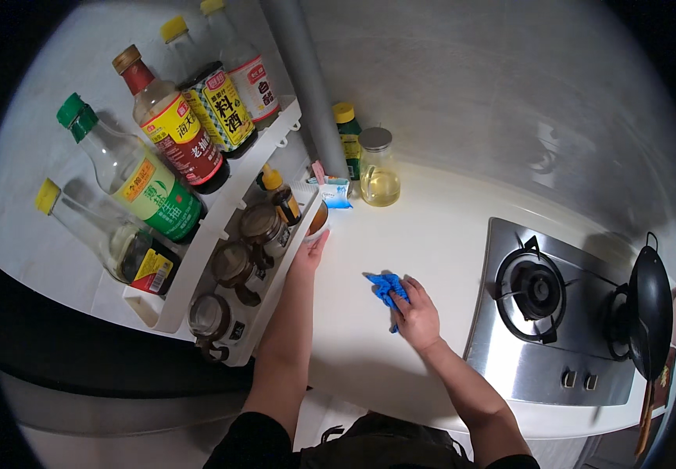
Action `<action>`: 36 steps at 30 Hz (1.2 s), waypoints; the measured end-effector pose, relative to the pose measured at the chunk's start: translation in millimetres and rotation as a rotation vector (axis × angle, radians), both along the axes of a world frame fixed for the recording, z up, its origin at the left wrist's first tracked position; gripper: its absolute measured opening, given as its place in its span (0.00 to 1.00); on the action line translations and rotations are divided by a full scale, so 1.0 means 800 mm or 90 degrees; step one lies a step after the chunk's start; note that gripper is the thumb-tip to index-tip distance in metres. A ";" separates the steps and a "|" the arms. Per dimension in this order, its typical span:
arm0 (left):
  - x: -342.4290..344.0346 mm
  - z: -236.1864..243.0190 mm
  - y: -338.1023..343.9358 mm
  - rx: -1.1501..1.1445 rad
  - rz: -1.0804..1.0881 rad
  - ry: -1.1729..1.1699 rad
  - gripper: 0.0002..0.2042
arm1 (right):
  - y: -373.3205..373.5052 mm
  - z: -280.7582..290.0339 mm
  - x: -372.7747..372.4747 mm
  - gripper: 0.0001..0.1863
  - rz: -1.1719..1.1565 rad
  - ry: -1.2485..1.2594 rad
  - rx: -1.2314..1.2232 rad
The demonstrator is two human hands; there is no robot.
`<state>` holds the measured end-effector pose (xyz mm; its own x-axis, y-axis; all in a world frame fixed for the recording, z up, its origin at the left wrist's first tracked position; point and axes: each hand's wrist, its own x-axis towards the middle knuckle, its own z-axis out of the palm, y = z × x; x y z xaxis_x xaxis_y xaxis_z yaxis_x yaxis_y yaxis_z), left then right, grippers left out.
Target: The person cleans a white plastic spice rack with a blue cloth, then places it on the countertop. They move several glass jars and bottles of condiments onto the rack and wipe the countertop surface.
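Note:
My right hand (417, 314) presses a crumpled blue cloth (387, 286) onto the white countertop (361, 344), its fingers closed over the cloth. Farther left, my left hand (310, 252) reaches in beneath the wall rack and grips a small white bowl (316, 234) with something brown in it. The rack's lower shelf hides part of the bowl and some of that hand's fingers. Just beyond the bowl lies a blue and white soft packet (335, 193).
A white two-tier rack (232, 191) hangs at left, with several sauce bottles (185, 141) above and spice jars (236, 262) below. An oil jug (379, 176) and green jar (347, 137) stand behind. Right is a gas stove (510, 356) with a black wok (650, 313).

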<state>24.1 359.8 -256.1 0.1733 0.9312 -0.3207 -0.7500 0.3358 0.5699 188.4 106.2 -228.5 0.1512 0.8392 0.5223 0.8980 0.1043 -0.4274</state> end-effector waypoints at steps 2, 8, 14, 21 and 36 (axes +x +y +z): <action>-0.008 -0.007 0.000 0.017 -0.006 0.023 0.14 | 0.001 0.001 -0.001 0.18 0.005 -0.002 0.005; 0.009 0.031 -0.038 -0.046 -0.040 0.055 0.14 | -0.001 0.002 0.003 0.18 0.003 -0.014 0.000; 0.011 0.025 -0.087 -0.077 -0.123 0.030 0.14 | 0.001 -0.001 0.005 0.18 0.012 -0.018 0.005; -0.012 0.052 -0.173 -0.113 -0.174 0.059 0.19 | 0.034 -0.012 0.011 0.18 0.054 -0.030 0.002; -0.089 0.094 -0.236 -0.128 -0.159 0.123 0.23 | 0.321 -0.041 -0.096 0.13 0.260 -0.060 -0.084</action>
<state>-47.1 171.4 -180.7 0.3050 0.7829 -0.5422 -0.5156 0.6145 0.5971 111.7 363.2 -261.5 -0.2503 0.8808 0.4020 0.8297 0.4091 -0.3798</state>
